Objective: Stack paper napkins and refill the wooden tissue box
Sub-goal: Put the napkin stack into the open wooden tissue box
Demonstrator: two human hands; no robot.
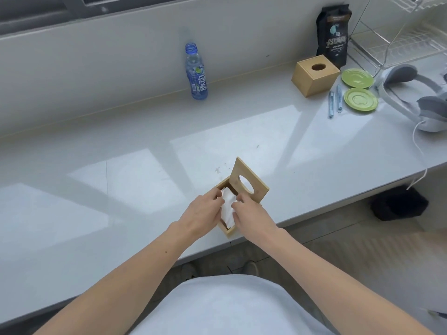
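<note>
Presently the napkins [228,209] sit inside the open wooden tissue box [229,232] at the counter's [121,165] near edge, their long axis running away from me. My left hand [202,215] and right hand [252,217] flank them, fingers pinched on the paper. Its holed lid [248,181] stands tilted behind. A second box [314,74] stands well apart, closed.
</note>
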